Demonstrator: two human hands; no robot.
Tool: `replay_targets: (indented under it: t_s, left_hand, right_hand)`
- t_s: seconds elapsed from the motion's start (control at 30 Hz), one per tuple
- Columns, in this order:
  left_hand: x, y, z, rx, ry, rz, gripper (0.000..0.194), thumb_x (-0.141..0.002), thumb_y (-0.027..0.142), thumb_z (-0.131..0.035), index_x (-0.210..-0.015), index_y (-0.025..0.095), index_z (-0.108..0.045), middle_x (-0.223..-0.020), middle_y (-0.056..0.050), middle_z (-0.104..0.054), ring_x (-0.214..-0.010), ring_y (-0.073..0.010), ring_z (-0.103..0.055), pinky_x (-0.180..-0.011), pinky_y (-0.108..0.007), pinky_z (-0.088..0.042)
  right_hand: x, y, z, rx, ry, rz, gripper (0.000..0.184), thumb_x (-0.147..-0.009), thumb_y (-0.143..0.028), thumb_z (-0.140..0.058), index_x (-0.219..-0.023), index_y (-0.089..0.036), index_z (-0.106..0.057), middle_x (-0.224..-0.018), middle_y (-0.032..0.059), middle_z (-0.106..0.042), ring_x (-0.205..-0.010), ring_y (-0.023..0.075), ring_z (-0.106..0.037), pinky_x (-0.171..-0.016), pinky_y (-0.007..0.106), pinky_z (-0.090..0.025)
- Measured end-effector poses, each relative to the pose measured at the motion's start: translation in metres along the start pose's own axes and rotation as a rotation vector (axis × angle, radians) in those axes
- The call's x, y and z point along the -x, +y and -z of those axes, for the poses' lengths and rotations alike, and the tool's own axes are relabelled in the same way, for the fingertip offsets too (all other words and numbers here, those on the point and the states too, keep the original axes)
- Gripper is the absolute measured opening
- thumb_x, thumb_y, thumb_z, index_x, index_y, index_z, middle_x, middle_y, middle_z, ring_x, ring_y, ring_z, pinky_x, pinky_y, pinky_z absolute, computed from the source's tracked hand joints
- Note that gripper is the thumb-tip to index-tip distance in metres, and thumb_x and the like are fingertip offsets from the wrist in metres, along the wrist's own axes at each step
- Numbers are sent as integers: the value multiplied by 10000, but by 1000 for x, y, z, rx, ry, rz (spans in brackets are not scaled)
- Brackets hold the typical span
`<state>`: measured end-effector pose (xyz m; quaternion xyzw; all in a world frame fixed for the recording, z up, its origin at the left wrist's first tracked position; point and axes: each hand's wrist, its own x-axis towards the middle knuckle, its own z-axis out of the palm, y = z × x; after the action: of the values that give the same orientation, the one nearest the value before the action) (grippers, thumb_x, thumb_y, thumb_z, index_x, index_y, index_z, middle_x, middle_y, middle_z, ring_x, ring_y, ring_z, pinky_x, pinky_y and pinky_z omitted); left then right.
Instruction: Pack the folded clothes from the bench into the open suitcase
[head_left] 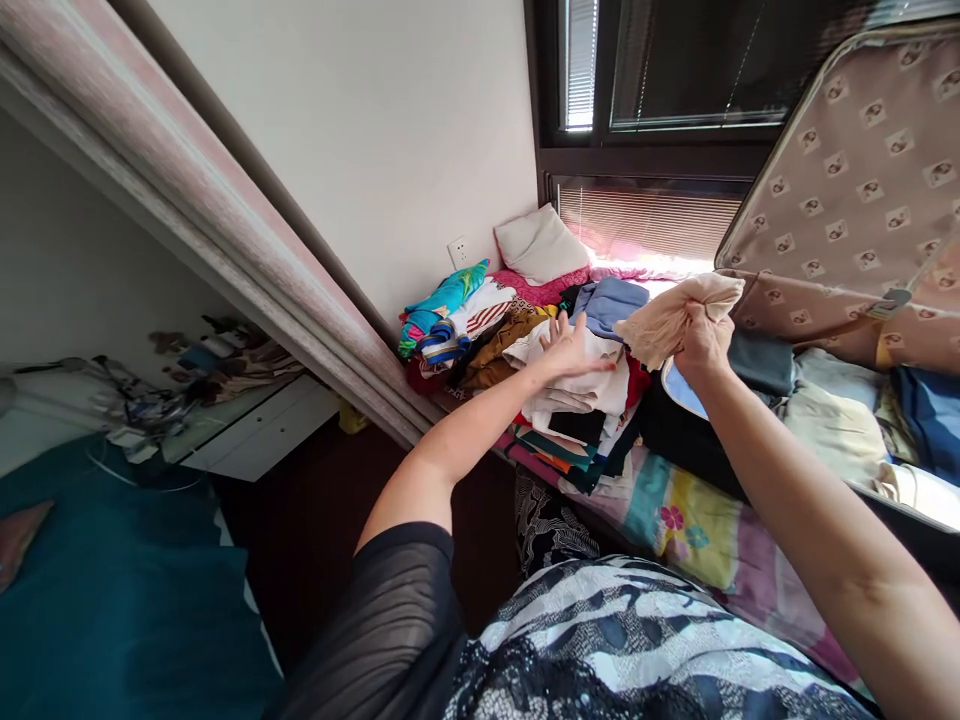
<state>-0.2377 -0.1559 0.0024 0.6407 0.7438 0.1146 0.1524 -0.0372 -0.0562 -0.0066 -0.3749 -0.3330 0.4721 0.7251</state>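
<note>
My right hand (703, 342) is closed on a folded beige garment (660, 315), held up in the air between the clothes pile and the suitcase. Fingers spread, my left hand (566, 350) is over the white clothes (581, 395) on top of the pile; whether it touches them I cannot tell. Around that hand lie a folded blue garment (609, 305), brown clothes (499, 350) and a bright turquoise cloth bundle (450, 295). To the right, the open suitcase (847, 170) has its patterned lid raised and folded clothes (836, 415) inside.
The pile and suitcase rest on a ledge with a colourful quilt (697, 520) below a window with blinds (652, 220). A white pillow (541, 245) leans by the wall. On the left are a curtain (225, 190), a cluttered white-drawered desk (259, 430) and a teal bed (127, 590).
</note>
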Motion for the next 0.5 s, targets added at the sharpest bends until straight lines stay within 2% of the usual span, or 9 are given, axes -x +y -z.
replay_targets:
  t_s: [0.1,0.2,0.27,0.33,0.43,0.5]
  left_hand:
    - [32,15,-22,-65,-163,-81,1471,-683,733,-903,-1760,146,-91,-1773,-358,-103,-1643,-591,-100,-1288,-731,-190]
    - [53,15,-44,-164,-177,-156,1460,-659,645,-962,-1767,180,-133,-1779,-353,-70,-1639,-614,-18,-1263,-785,-151]
    - [56,8,-51,-208,-131,-213,1266,-746,543,-938,-1756,246,-236,-1791,-310,-110,-1646,-597,-59,-1246,-790,-187]
    - [50,-1,-51,-205,-64,-228,920,-878,411,-832,-1692,292,-420,-1759,-261,-284,-1618,-542,-271,-1231,-742,-287]
    - [29,-15,-37,-75,-2,-156,492,-980,296,-660,-1470,263,-689,-1509,-201,-633,-1383,-420,-621,-1146,-574,-474]
    - [15,-25,-24,66,17,-87,378,-985,244,-615,-1327,206,-771,-1297,-182,-760,-1245,-365,-711,-1067,-463,-542]
  right_hand:
    - [-13,-3,5,-12,14,24,209,-775,-282,-748,-848,-201,-570,-819,-41,-603,-799,117,-645,-736,230,-596]
    - [-17,-2,9,-39,28,6,204,-785,-267,-741,-871,-206,-567,-827,-49,-600,-814,115,-656,-730,225,-601]
    - [-16,-1,10,-48,29,-18,197,-778,-241,-733,-879,-207,-567,-833,-48,-607,-802,114,-654,-720,226,-601]
    - [-15,-2,12,-53,30,-43,189,-776,-213,-723,-879,-205,-564,-836,-45,-614,-793,116,-651,-728,236,-604]
    - [-15,-5,15,-70,44,-70,188,-772,-176,-718,-863,-201,-555,-827,-45,-614,-794,118,-650,-752,247,-607]
    - [-16,-9,17,-84,56,-76,187,-769,-160,-717,-848,-198,-552,-818,-46,-614,-794,118,-653,-750,242,-605]
